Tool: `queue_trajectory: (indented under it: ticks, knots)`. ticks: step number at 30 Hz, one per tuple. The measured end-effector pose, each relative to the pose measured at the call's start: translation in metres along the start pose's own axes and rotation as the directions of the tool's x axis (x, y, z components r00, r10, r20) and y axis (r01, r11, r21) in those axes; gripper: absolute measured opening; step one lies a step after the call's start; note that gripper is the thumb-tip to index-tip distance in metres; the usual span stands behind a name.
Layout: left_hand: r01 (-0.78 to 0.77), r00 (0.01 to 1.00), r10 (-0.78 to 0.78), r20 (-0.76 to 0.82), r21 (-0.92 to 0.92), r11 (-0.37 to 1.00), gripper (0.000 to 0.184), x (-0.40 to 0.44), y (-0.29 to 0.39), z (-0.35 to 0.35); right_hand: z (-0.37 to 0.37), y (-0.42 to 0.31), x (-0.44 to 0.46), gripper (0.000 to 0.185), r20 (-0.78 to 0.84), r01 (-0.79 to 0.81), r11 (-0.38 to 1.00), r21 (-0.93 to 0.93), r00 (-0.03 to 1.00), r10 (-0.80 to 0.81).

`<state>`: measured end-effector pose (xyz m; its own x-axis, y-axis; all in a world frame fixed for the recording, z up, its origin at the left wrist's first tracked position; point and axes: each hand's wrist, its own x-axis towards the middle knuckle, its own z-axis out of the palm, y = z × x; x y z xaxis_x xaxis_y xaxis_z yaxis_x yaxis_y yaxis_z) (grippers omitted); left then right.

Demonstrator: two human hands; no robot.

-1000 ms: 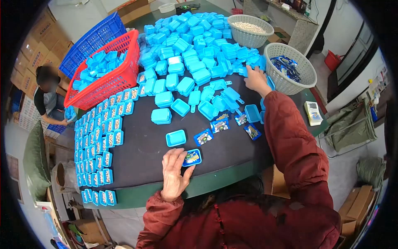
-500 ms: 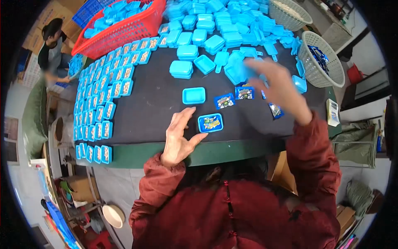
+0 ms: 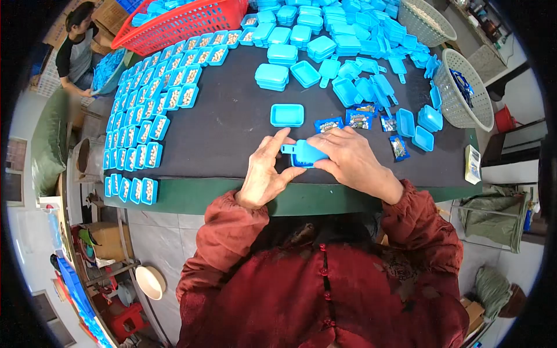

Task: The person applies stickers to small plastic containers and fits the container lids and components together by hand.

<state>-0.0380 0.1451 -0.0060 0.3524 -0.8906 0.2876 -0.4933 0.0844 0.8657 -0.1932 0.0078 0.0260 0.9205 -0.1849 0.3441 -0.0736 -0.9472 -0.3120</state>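
A small blue plastic box [image 3: 298, 165] sits near the table's front edge, its inside mostly covered. Over it lies a flat blue lid [image 3: 311, 152] with a tab pointing left. My right hand [image 3: 353, 155] grips the lid from the right, fingers on top and thumb at the near side. My left hand [image 3: 262, 173] is curled at the box's left, thumb at the near corner and fingertips by the tab. Just beyond stands an open blue box [image 3: 287, 115]. Printed blue packets [image 3: 358, 119] lie beyond my right hand, and another packet [image 3: 399, 148] is to its right.
Rows of filled blue boxes [image 3: 188, 95] cover the table's left side. Blue boxes and lids [image 3: 342, 43] pile up at the back. A red basket [image 3: 191, 26] and a pale basket [image 3: 458, 93] flank them. Another person [image 3: 75, 52] sits at far left.
My right hand has come from the blue parts at the back right down to the box, bringing a blue lid over the packet inside. My left hand stays beside the box. The view has shifted slightly.
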Motion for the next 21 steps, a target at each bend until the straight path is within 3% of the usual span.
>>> queue_trajectory:
  ticks: [6, 11, 16, 21]
  knots:
    - [-0.029, 0.999, 0.031, 0.042, -0.038, 0.999, 0.071, 0.003, -0.006, -0.001, 0.002, -0.001, 0.0, 0.043, 0.036, 0.048, 0.997, -0.056, 0.998, -0.046]
    - [-0.079, 0.995, 0.081, 0.059, -0.048, 0.996, 0.068, 0.006, -0.009, -0.003, 0.005, 0.001, 0.002, 0.04, -0.01, 0.055, 0.996, 0.068, 0.998, -0.055]
    - [-0.172, 0.98, 0.176, 0.089, -0.046, 0.984, 0.065, 0.007, -0.012, -0.003, 0.001, -0.005, 0.0, 0.036, -0.073, 0.077, 0.991, -0.109, 0.994, -0.085]
    - [-0.072, 0.994, 0.074, 0.085, -0.03, 0.997, 0.062, 0.007, -0.005, -0.004, 0.002, -0.003, 0.004, 0.034, -0.005, 0.042, 0.996, 0.082, 0.999, -0.042]
